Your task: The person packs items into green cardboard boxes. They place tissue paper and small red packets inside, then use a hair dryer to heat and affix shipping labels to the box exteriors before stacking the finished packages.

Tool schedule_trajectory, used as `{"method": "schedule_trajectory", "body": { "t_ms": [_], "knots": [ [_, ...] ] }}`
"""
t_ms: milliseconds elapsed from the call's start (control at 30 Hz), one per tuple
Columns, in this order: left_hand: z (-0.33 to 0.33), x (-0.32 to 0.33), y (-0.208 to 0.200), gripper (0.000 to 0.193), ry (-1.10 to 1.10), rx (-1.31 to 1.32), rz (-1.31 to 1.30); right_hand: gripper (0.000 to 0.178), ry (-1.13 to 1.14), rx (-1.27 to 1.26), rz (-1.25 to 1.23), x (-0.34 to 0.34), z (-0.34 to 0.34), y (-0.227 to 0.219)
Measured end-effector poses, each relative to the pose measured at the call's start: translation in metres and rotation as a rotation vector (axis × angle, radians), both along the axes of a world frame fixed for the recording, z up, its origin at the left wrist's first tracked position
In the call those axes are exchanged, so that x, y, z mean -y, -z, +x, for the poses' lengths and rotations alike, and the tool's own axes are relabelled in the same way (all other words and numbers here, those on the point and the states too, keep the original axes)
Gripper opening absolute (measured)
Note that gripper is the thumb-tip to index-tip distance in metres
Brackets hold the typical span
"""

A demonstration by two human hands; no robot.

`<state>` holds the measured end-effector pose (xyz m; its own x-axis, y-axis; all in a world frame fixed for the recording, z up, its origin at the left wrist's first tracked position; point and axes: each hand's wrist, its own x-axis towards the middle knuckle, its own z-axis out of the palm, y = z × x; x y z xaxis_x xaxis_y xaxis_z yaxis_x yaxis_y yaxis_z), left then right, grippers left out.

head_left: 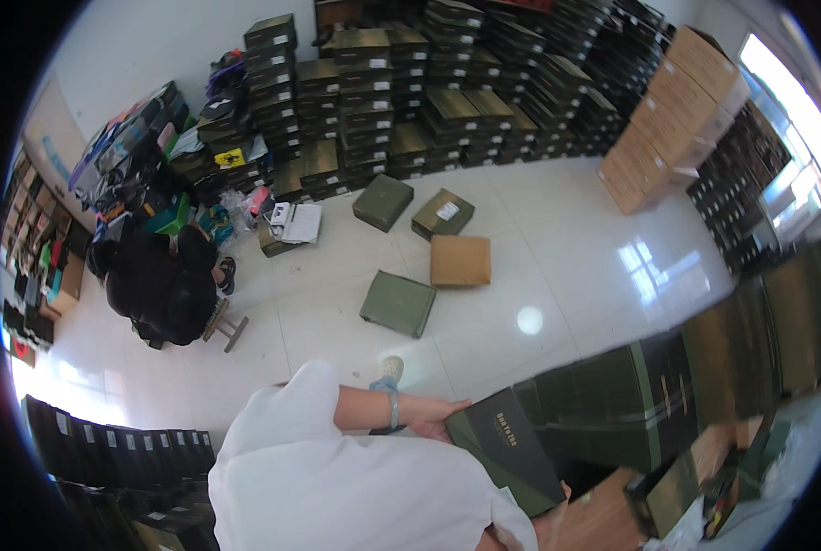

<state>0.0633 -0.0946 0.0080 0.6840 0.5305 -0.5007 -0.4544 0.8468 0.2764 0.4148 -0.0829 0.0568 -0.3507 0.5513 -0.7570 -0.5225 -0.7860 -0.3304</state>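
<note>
A dark green and black box (509, 450) with gold lettering on its lid is held between my two hands, at the end of a row of similar boxes. My left hand (433, 418) grips its upper left corner, with a band on the wrist. At the opposite, lower right end of the box is my right hand (552, 519); only part of it shows, with the fingers closed against the edge. Right beside the held box runs the row of dark green boxes (585, 404), which appears to rest against it.
On the tiled floor lie a green box (398, 303), a brown carton (461, 261) and two more dark green boxes. Tall stacks of boxes (364, 101) line the far wall. Brown cartons (653, 129) are piled at right. A person in black (158, 285) sits at left.
</note>
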Motion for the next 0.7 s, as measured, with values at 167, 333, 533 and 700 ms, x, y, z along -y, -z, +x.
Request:
{"method": "schedule_trajectory", "body": {
  "t_ms": [167,333,533,700],
  "knots": [
    [-0.128,-0.009,0.005,0.067,-0.300,0.025,-0.028,0.062,-0.222,0.080,0.010,-0.103,-0.158,-0.017],
    [-0.247,-0.013,-0.016,0.065,-0.582,-0.111,0.069,0.059,-0.369,0.116,0.196,-0.176,-0.313,-0.038],
    [-0.332,-0.035,-0.025,0.059,-0.943,-0.145,0.085,0.056,-0.451,0.108,0.382,-0.247,-0.449,-0.037],
    [-0.384,-0.085,-0.030,0.060,-1.037,-0.320,0.133,0.055,-0.560,-0.032,0.490,-0.334,-0.538,-0.025]
  ]
}}
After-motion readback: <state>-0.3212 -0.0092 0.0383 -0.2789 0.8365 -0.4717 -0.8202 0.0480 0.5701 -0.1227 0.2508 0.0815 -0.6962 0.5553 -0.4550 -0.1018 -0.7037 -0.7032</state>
